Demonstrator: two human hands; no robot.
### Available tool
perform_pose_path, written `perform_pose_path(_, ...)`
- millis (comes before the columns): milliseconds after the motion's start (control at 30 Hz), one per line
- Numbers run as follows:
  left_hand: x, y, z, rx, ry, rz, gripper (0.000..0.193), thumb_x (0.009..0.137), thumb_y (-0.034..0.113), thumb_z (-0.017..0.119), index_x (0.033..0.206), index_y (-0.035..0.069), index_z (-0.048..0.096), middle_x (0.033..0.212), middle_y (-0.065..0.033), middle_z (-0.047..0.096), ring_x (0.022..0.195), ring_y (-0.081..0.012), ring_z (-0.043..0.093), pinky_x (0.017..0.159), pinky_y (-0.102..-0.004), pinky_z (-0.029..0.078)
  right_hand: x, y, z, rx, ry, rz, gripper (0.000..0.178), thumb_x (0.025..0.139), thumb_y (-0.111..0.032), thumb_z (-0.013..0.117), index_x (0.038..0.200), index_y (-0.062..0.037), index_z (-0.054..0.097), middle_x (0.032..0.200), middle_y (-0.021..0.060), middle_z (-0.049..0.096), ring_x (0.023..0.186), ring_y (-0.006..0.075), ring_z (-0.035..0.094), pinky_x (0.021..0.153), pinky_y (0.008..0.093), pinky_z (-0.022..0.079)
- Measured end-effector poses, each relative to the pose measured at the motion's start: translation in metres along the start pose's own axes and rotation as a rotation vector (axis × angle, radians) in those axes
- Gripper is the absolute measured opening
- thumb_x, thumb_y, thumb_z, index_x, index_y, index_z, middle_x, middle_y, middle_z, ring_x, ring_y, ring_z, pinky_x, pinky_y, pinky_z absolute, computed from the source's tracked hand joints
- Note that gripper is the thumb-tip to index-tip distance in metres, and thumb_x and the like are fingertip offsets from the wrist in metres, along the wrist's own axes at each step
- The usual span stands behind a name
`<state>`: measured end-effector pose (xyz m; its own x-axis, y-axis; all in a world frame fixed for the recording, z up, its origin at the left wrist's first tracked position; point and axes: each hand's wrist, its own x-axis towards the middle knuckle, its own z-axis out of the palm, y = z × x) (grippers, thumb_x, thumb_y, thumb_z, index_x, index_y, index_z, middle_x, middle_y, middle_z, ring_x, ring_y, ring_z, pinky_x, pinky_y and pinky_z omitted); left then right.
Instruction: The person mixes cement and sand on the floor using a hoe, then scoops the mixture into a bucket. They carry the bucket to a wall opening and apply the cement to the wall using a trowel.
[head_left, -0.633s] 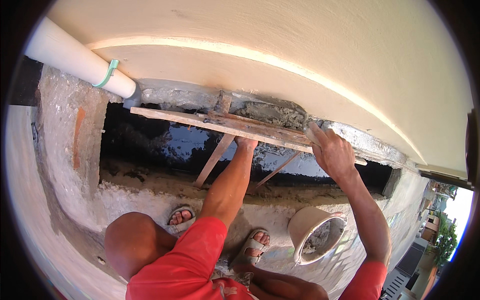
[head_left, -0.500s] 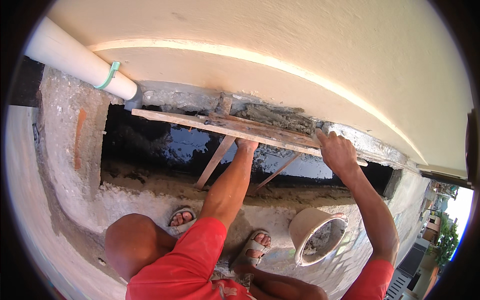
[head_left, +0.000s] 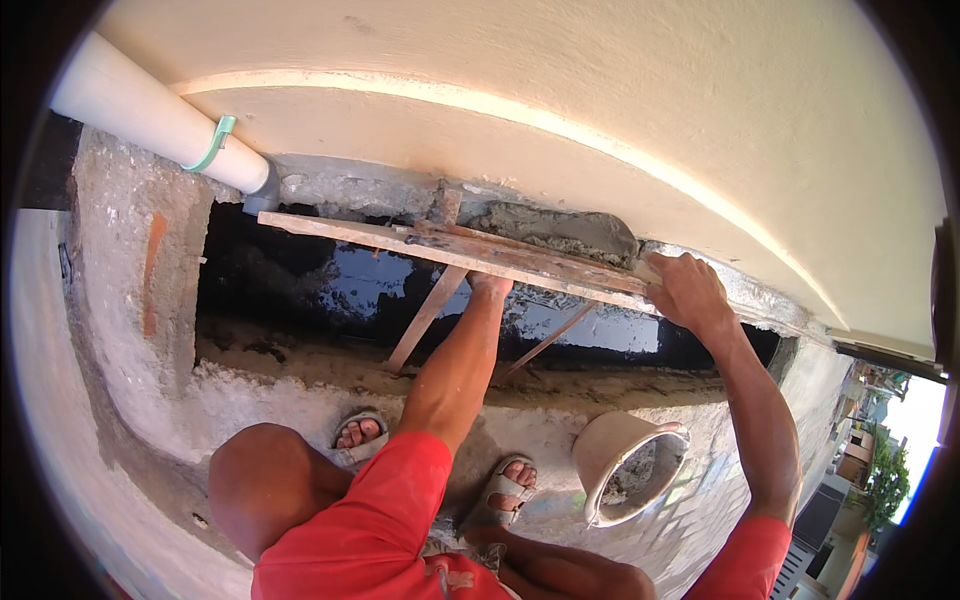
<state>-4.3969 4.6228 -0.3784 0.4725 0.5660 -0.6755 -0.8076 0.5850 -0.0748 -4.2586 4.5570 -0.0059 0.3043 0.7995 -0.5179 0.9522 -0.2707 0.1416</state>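
A long wooden plank frame (head_left: 350,235) spans the dark trench along the base of the wall, with wooden props (head_left: 428,318) slanting from it to the near side. My left hand (head_left: 490,285) reaches under the plank's near edge; the plank hides its fingers. At the plank's right part, my right hand (head_left: 688,292) is closed, fingers bent, around something I cannot make out. Just left of it, wet grey mortar (head_left: 570,228) lies in the gap between plank and wall, with a smooth rounded right end.
Dark water (head_left: 370,285) stands in the trench (head_left: 240,300) below the plank. A bucket (head_left: 600,455) with grey mortar inside sits tilted on the near concrete, right of my sandalled feet (head_left: 505,490). A white pipe (head_left: 150,115) with a grey elbow enters at the far left.
My right hand has shifted slightly right and turned. More wet grey mortar with a smooth rounded end shows beside it. My left hand stays under the plank.
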Motion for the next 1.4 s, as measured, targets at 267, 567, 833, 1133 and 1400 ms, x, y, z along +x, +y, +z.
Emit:
perform_pose_path(267,0.019,0.034,-0.027,0.042,-0.071,0.057,0.067,0.091,0.061,0.024,0.144,0.019,0.03,0.15,-0.0055,0.025,0.138,-0.03,0.023,0.112,-0.0557,0.017,-0.014,-0.029,-0.005,0.035,0.242,-0.152,0.039,0.081,-0.016,0.06,0.12,-0.0112,0.054,0.081,0.0197,0.063,0.075,0.0365,0.065,0.069,0.0449,0.054)
perform_pose_path(567,-0.022,-0.007,0.028,-0.155,0.095,-0.008,0.066,0.093,0.057,0.018,0.146,0.018,0.026,0.153,-0.0052,0.021,0.139,-0.029,0.02,0.113,-0.0512,0.014,-0.026,-0.014,-0.017,-0.136,0.036,-0.048,0.034,0.083,-0.01,0.054,0.117,-0.0109,0.055,0.081,0.0185,0.063,0.076,0.0342,0.066,0.065,0.0422,0.055)
perform_pose_path(833,-0.022,-0.008,0.023,-0.166,0.13,-0.018,0.068,0.091,0.062,0.025,0.144,0.019,0.029,0.151,-0.0048,0.024,0.138,-0.0296,0.022,0.112,-0.0555,0.018,0.002,-0.009,-0.004,-0.257,-0.025,-0.058,0.03,0.081,-0.009,0.055,0.111,-0.0094,0.059,0.076,0.0177,0.064,0.073,0.034,0.067,0.065,0.0431,0.055)
perform_pose_path(1133,-0.012,-0.005,0.011,-0.1,0.095,-0.006,0.069,0.092,0.061,0.02,0.145,0.018,0.027,0.152,-0.0067,0.022,0.139,-0.0315,0.019,0.113,-0.053,0.015,-0.004,-0.027,0.002,-0.258,-0.084,-0.09,0.025,0.081,-0.008,0.055,0.106,-0.0072,0.059,0.075,0.0164,0.064,0.071,0.0337,0.067,0.063,0.0426,0.056)
perform_pose_path(1400,-0.015,-0.007,0.013,-0.131,0.061,0.006,0.068,0.091,0.06,0.022,0.144,0.017,0.029,0.152,-0.0069,0.023,0.139,-0.0308,0.021,0.112,-0.0536,0.016,-0.003,-0.033,0.006,-0.231,-0.071,-0.101,0.028,0.081,-0.007,0.055,0.109,-0.0067,0.059,0.079,0.0173,0.064,0.074,0.0331,0.067,0.062,0.0416,0.056)
